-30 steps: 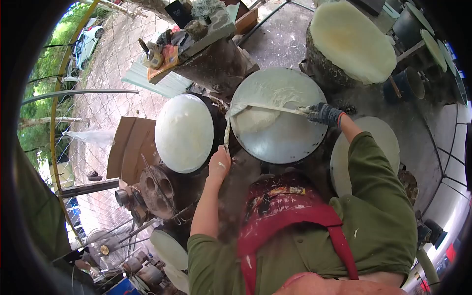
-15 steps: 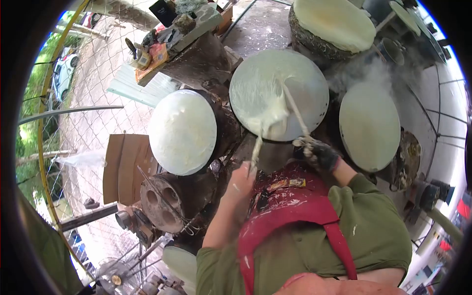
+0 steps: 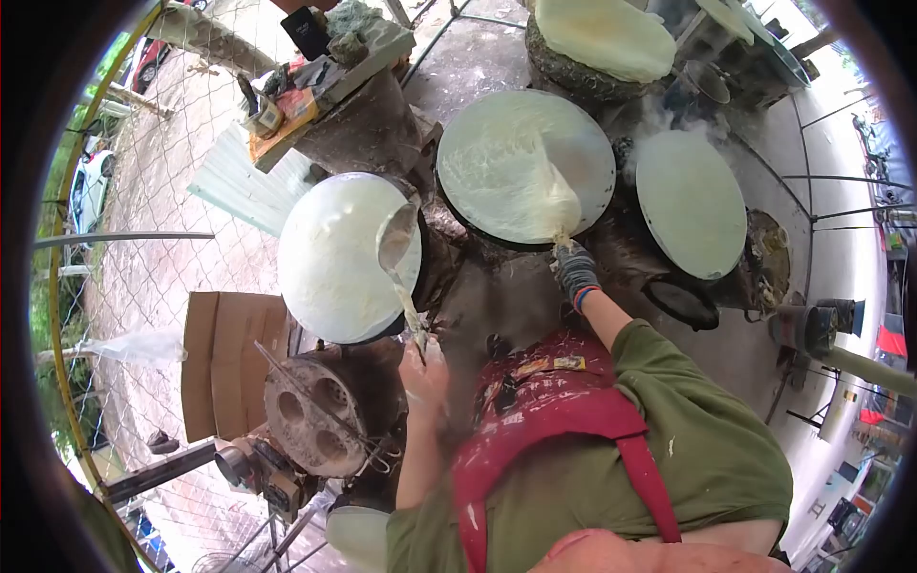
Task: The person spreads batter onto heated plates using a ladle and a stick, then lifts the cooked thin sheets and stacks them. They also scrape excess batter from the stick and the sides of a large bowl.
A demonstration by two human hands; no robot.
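My bare left hand (image 3: 425, 374) grips the handle of a long ladle (image 3: 396, 241). Its bowl hovers over the right edge of the left round cloth-covered steaming surface (image 3: 330, 258). My gloved right hand (image 3: 576, 270) is closed on the end of a thin stick at the near rim of the middle round surface (image 3: 583, 143). A thin pale sheet (image 3: 511, 177) lies there, gathered toward the glove. I wear a green shirt and a red apron.
A third round surface (image 3: 690, 202) steams at the right. A stack of pale sheets (image 3: 602, 38) rests on a stump behind. A cluttered block (image 3: 330, 57) stands at the back left, cardboard (image 3: 220, 363) and a holed stove (image 3: 310, 413) at the left, with a wire fence beyond.
My left hand has carried the ladle from the middle surface to over the left one. My right hand has swung the stick from the far right round to the middle surface's near rim.
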